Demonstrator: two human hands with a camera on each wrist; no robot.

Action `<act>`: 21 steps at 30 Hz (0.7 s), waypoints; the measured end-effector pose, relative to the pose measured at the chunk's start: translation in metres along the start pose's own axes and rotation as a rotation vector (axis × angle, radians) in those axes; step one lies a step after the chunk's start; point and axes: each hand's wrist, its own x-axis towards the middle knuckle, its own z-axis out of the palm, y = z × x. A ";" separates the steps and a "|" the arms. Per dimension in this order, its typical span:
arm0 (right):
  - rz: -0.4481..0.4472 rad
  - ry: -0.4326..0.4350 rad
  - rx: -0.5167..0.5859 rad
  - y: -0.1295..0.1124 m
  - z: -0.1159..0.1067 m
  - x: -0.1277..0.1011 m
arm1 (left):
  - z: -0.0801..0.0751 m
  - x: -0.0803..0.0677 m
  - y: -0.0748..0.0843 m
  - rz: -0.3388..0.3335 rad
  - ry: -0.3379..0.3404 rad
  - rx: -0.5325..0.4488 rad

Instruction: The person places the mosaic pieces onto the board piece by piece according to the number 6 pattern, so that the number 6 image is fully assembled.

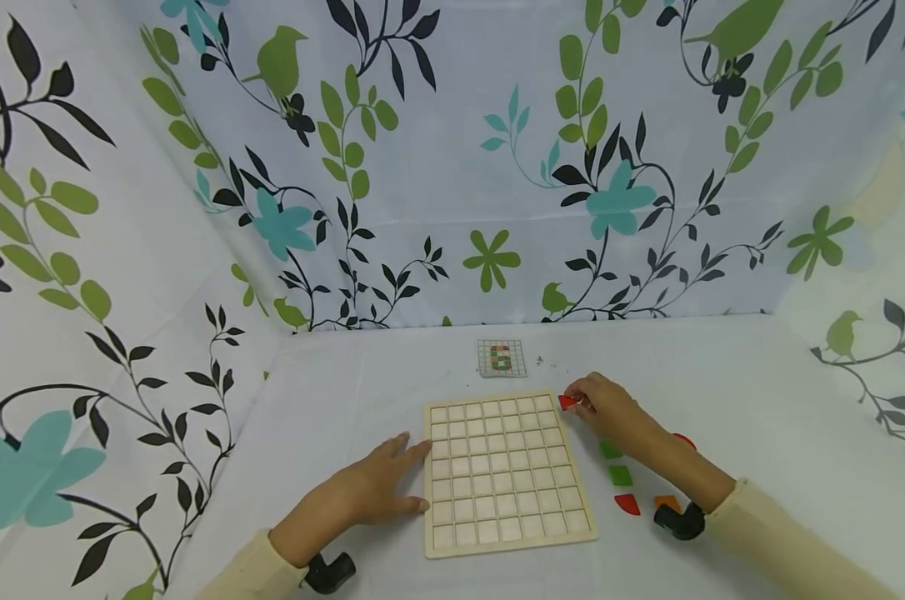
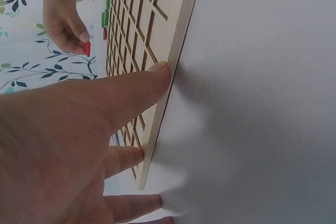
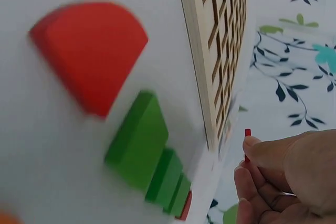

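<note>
Your right hand pinches a small red tile between thumb and fingertips, at the hand's 9 o'clock, just off the far right corner of the grid board. In the right wrist view the tile stands on edge, sticking out above the thumb tip, clear of the board's rim.

Your left hand lies flat on the table, fingers spread, their tips against the board's left edge at its 9 o'clock; the left wrist view shows one fingertip pressed to the wooden rim.

At the board's 3 o'clock, under your right forearm, lie loose pieces: two green squares, a red quarter-round and an orange piece. A pattern card sits at the board's 12 o'clock.
</note>
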 end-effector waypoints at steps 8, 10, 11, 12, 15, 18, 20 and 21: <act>-0.028 -0.096 0.063 -0.017 0.024 0.009 | -0.001 0.001 0.000 -0.004 -0.002 0.007; -0.047 -0.100 0.068 -0.020 0.027 0.011 | -0.001 0.001 0.000 -0.003 -0.001 0.010; -0.053 -0.098 0.059 -0.021 0.029 0.012 | 0.000 0.002 0.000 -0.003 0.000 0.010; -0.058 -0.099 0.044 -0.023 0.032 0.014 | 0.000 0.002 0.000 -0.002 0.000 0.011; -0.049 -0.103 0.011 -0.029 0.038 0.019 | 0.000 0.002 0.000 -0.005 -0.001 0.008; -0.026 -0.107 0.004 -0.035 0.044 0.024 | 0.000 0.002 0.001 -0.008 -0.002 0.007; -0.011 -0.114 0.012 -0.038 0.047 0.027 | -0.001 0.002 0.001 -0.006 -0.002 0.011; -0.004 -0.116 0.017 -0.039 0.049 0.027 | -0.001 0.002 0.001 -0.007 -0.002 0.010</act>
